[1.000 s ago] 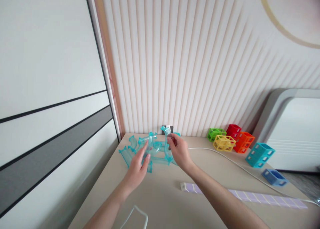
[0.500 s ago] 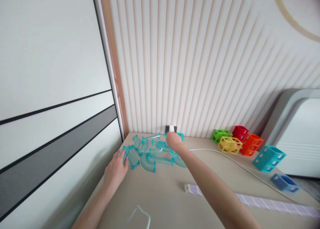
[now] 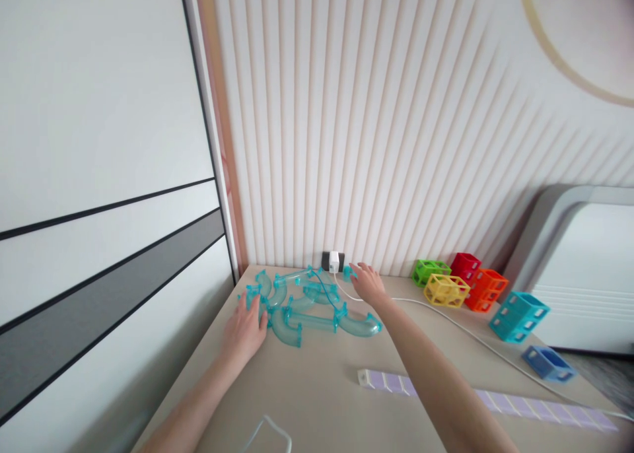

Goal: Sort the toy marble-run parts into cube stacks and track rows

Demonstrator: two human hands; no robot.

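Observation:
Clear teal toy pipe pieces, among them a straight tube (image 3: 312,322) and a curved tube (image 3: 360,325), lie grouped at the back left of the table. My left hand (image 3: 244,329) rests with fingers spread over the leftmost pieces and partly covers them. Close to the wall, my right hand (image 3: 369,283) reaches with outstretched fingers to a small teal piece (image 3: 347,273), its fingertips at or touching that piece. Just left of this piece, a white charger (image 3: 333,261) sits in a black wall socket, its white cable (image 3: 421,302) running behind my right wrist.
Colored open-frame blocks stand at the right: green (image 3: 430,271), yellow (image 3: 446,290), red (image 3: 464,266), orange (image 3: 486,289), teal (image 3: 519,315) and blue (image 3: 549,363). A lilac segmented strip (image 3: 535,408) passes under my right forearm. A pale bent wire (image 3: 267,421) lies in front. A cabinet (image 3: 99,294) borders the left.
My right hand has moved right from in front of the charger, its fingers now stretched out. My left hand has shifted slightly right over the pipe pieces. The view has turned a little.

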